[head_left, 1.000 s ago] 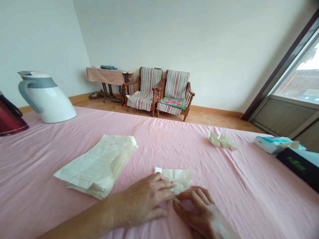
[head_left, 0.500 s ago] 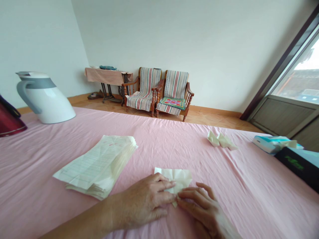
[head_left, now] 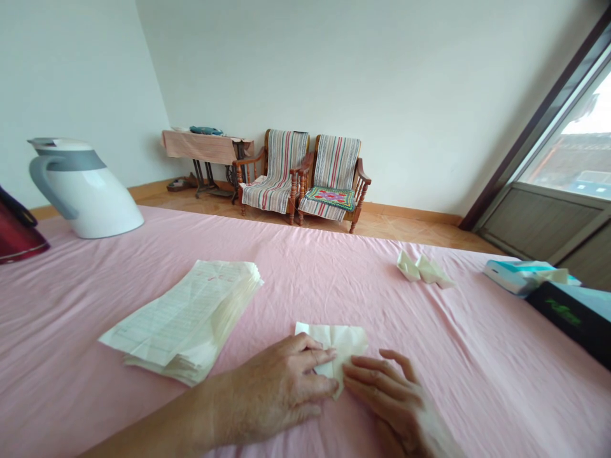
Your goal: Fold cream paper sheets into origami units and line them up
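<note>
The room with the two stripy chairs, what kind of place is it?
Probably a living room in somebody's home. There are two wooden armchairs with striped covers, a cloth-draped side table, and a white jug on a pink cloth.

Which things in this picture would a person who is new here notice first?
Probably the left hand, which lies on a small creased paper at the bottom centre, with the right hand at the paper's right side. Next come the white jug on the left of the pink cloth and the paper stack nearer the hands. Beyond the cloth stand two striped chairs.
</note>
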A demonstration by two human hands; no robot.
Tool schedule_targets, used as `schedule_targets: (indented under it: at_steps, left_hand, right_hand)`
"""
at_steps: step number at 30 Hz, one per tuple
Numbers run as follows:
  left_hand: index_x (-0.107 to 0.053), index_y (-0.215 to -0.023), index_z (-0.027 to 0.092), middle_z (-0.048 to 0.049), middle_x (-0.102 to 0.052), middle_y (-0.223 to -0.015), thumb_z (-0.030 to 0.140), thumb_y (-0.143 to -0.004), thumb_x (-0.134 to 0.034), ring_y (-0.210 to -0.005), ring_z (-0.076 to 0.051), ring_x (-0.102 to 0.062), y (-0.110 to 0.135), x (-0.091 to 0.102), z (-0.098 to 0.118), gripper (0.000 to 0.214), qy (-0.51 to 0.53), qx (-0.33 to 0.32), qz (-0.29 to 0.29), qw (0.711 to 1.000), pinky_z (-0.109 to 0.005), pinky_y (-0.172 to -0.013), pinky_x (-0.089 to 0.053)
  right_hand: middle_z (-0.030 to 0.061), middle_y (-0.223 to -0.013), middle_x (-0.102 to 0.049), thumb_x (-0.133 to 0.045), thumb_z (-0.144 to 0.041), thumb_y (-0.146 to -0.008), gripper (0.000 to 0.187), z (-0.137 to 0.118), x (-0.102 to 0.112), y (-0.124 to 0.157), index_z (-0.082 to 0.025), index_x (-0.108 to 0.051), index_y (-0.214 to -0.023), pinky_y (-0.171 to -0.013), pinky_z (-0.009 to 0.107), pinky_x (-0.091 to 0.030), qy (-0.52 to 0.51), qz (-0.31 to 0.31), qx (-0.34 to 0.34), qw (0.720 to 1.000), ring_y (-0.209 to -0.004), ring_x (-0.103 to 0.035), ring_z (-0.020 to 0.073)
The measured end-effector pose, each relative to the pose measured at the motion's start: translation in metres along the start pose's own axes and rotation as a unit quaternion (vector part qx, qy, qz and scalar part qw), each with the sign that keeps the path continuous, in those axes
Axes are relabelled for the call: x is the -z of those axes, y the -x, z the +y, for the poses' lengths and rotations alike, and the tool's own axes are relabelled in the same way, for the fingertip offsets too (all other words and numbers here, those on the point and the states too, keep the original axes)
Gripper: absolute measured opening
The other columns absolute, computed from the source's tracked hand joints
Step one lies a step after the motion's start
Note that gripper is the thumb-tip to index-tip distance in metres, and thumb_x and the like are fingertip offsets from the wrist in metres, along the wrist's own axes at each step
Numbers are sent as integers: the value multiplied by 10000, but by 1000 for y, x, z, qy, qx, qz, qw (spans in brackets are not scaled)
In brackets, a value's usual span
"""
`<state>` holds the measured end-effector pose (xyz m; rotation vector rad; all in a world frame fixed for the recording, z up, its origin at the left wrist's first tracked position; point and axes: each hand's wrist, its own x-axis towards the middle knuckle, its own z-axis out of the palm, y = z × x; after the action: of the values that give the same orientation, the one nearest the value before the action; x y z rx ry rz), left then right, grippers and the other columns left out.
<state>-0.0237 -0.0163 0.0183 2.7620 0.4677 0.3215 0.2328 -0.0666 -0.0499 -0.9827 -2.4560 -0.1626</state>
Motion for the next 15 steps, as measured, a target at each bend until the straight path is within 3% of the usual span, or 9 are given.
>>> schedule_targets:
  at_steps: [4, 10, 15]
  left_hand:
    - [-609, -1171, 230, -83, -520, -1387, 257, -973, -512, -1188, -251, -489, 0, 0, -1, 222, 5, -3, 0, 1000, -387, -1049, -371]
    - [-630, -1161, 223, -84, -528, -1386, 262, -969, -523, -1176, -256, -508, 0, -2, 0, 224, 0, 10, -4, 1000, -404, -1044, -381]
    - [-558, -1253, 215, -94, -450, -1450, 234, -886, -641, -1284, -270, -450, 3, -6, -1, 377, 37, 66, 15, 997, -429, -1093, -339]
  right_hand:
    - [54, -1237, -657, -460, -158, -892, 408, -2, 3, -3, -204, -572, -1281, -936, 415, -457, 70, -19, 17, 997, -1156, -603, 230]
    - [110, -1250, -640, -429, -75, -729, 525, -7, 11, -13, -103, -608, -1221, -891, 457, -499, 131, -9, -70, 989, -1127, -619, 272]
    - [123, -1225, -654, -432, -73, -712, 504, -11, 13, -18, -120, -628, -1174, -963, 496, -447, 105, -1, -99, 990, -1151, -596, 275]
